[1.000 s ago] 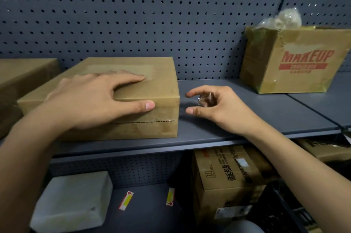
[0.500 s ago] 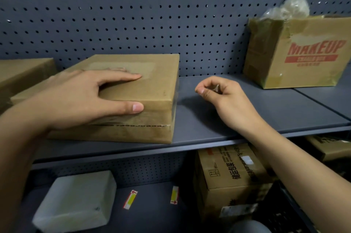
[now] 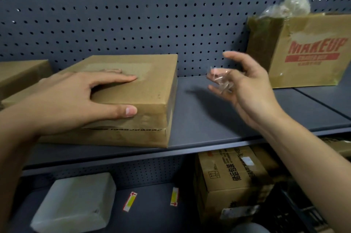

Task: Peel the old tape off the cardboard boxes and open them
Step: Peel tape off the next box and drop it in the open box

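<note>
A flat brown cardboard box (image 3: 152,88) lies closed on a dark grey metal shelf (image 3: 199,119), a pale patch of old tape on its lid. The left hand (image 3: 76,100) lies flat on that lid, fingers straight and thumb pressed against the front face just above the lid seam. To the right of the box and above the shelf, the right hand (image 3: 252,90) is raised with its fingers spread wide. A crumpled wad of clear tape (image 3: 218,79) sits at its fingertips; blur hides whether they pinch it or it merely clings. Further right of the box stands a taller brown carton printed MAKEUP in red (image 3: 303,52).
</note>
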